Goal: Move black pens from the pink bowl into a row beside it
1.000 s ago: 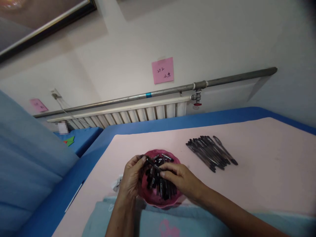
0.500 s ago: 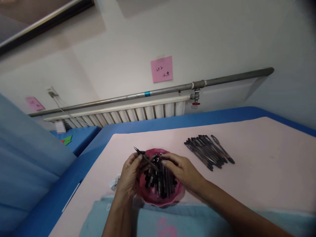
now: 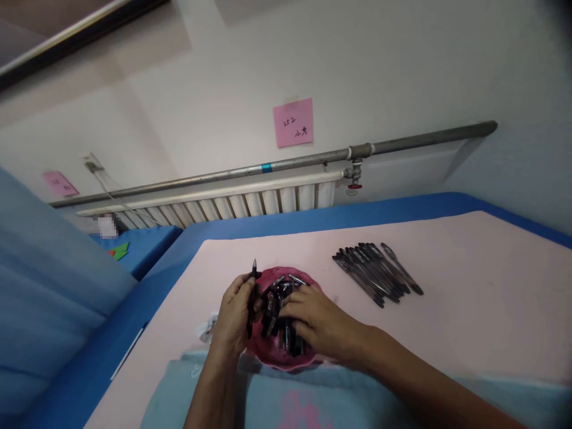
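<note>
A pink scalloped bowl (image 3: 289,363) holds a heap of black and clear pen parts (image 3: 273,310). At its left side my left hand (image 3: 233,313) is closed around a black pen (image 3: 252,301), which stands nearly upright with its pointed tip at the top. My right hand (image 3: 319,319) reaches over the right side of the bowl. Its fingers are bent and apart, with the tips down among the parts and partly hidden. To the right, a row of capped black pens (image 3: 373,271) lies on the pink sheet, with one pen (image 3: 402,269) slightly apart from the others.
A pink sheet (image 3: 469,298) covers the blue table (image 3: 313,219). A light-blue towel (image 3: 201,396) lies along the near edge. Crumpled white material (image 3: 205,329) sits left of my left hand. A white strip (image 3: 127,356) is at the left edge. Behind stand a radiator (image 3: 263,201) and a pipe (image 3: 313,159).
The pen in my left hand has turned from slanting to nearly upright. My right hand has moved away from that pen and lower, over the parts in the bowl.
</note>
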Demonstrator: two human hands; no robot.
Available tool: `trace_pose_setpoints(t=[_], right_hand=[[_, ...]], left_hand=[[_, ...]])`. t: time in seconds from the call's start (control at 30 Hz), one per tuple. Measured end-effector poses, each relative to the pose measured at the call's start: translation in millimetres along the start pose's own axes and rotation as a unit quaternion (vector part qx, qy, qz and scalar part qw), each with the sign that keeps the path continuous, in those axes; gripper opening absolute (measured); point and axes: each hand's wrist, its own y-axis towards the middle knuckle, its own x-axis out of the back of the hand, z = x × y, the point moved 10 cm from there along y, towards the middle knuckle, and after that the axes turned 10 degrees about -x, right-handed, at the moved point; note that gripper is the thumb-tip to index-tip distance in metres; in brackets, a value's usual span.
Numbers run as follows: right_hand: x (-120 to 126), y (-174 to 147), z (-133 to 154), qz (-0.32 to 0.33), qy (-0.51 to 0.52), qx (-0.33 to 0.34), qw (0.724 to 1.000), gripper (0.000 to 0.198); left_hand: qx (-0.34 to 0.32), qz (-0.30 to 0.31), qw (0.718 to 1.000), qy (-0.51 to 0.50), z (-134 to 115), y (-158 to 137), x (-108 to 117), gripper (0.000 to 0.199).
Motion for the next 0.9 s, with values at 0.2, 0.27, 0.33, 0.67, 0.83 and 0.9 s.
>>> trace_pose_setpoints(t=[0.2, 0.27, 0.33, 0.67, 0.83, 0.9], right_hand=[[-21.6, 0.6, 6.0, 0.077, -0.094, -0.019, 0.992, 0.026], [-24.4, 1.4, 5.8, 0.089, -0.102, -0.024, 0.990, 0.021], [-22.6, 2.6, 6.8, 0.081, -0.094, -0.018, 0.992, 0.019], [53.6, 5.6, -57.5, -0.143, 0.274, -0.170, 0.936, 0.020], [57.5, 3.7, -69.0, -0.134, 0.385, -0.194, 0.892, 0.014], [55.2, 4.2, -65.5, -0.116, 0.399, -0.193, 0.889, 0.013]], left_hand=[[0.005, 0.002, 1.000, 0.007, 2.9, -1.3, -1.6, 0.018], [0.006, 0.001, 1.000, 0.010, 3.1, -1.4, -1.8, 0.019], [0.009, 0.002, 1.000, 0.010, 2.8, -1.5, -2.1, 0.021], [0.048, 0.115, 0.992, 0.031, 7.5, -12.4, -22.1, 0.023], [0.049, 0.160, 0.983, 0.074, 10.8, -17.4, -28.9, 0.017], [0.049, 0.170, 0.981, 0.084, 10.6, -18.2, -30.7, 0.016]])
